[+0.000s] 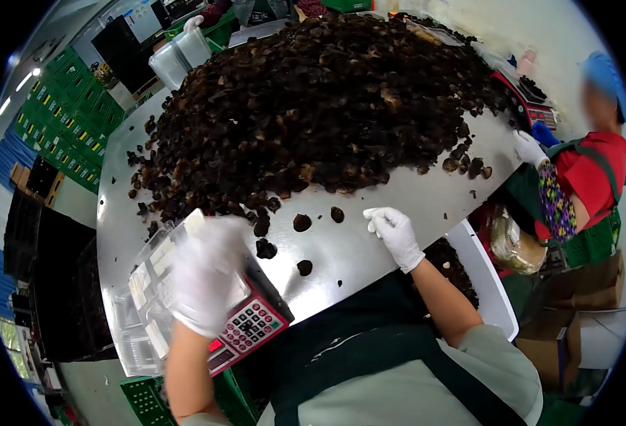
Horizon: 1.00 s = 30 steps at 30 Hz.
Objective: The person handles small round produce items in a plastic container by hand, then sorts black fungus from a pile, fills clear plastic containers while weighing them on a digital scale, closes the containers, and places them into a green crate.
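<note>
My left hand (pixel 210 277), in a white glove, is smeared by motion above a red and white digital scale (pixel 252 326). It covers most of the weighing pan, and its fingers cannot be made out. Clear plastic boxes (pixel 149 284) lie beside it. My right hand (pixel 397 238), also gloved, hovers over the metal table (pixel 370 263) with its fingers curled together; whatever they may hold is hidden. A few dark, mushroom-like pieces (pixel 302 223) lie loose between the hands. Behind them spreads a big heap of dark brown dried pieces (pixel 313 106).
A co-worker in a red shirt (pixel 604 170) stands at the right by another red scale (pixel 533 106). A white bin (pixel 494 291) with dark pieces sits below the table edge at my right. Green crates (pixel 64 113) are stacked at the left; clear containers (pixel 178 60) stand at the back.
</note>
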Each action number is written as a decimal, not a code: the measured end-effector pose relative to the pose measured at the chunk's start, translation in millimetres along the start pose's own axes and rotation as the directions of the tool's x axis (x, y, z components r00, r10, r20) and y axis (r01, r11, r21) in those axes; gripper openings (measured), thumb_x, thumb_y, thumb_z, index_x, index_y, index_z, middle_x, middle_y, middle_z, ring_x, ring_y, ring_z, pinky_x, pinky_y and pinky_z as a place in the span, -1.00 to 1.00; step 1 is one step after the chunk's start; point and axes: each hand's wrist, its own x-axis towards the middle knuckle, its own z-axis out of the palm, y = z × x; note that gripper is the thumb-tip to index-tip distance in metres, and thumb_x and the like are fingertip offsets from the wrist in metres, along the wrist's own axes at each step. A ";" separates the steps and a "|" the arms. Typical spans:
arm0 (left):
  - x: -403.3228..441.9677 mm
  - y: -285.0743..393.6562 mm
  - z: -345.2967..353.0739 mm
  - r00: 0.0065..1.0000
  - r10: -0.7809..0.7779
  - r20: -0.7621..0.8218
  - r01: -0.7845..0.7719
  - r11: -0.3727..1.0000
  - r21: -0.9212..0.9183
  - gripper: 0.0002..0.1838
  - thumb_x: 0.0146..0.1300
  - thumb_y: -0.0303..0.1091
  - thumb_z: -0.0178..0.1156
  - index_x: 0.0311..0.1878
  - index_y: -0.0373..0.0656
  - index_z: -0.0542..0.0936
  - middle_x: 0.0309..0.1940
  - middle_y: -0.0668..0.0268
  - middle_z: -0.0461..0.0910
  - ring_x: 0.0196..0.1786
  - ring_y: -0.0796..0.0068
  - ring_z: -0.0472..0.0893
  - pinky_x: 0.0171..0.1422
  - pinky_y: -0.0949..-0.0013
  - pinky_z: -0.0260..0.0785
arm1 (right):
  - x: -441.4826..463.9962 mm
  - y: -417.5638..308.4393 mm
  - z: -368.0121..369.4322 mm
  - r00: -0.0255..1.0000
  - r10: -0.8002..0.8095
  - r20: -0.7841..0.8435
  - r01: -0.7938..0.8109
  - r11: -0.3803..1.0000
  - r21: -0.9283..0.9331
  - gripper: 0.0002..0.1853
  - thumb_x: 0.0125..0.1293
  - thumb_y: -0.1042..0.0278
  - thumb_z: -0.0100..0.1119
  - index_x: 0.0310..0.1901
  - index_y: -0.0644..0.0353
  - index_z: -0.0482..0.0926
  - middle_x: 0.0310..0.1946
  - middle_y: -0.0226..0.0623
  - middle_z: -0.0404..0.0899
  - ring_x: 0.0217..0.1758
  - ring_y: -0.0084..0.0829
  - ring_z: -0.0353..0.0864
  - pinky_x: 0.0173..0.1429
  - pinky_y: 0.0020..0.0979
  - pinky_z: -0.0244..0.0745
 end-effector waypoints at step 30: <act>-99.7 103.9 191.6 0.991 0.086 0.106 -0.052 0.956 -0.289 -0.56 0.24 -0.44 0.29 0.21 -0.09 0.56 0.10 0.16 0.56 0.16 0.00 0.55 0.30 -0.03 0.33 | -29.8 -4.3 -162.1 0.877 -0.058 -0.477 0.022 0.996 -0.081 -0.84 0.40 0.60 0.13 -0.10 0.26 0.68 -0.11 -0.40 0.71 -0.20 -0.65 0.62 -0.02 -0.55 0.55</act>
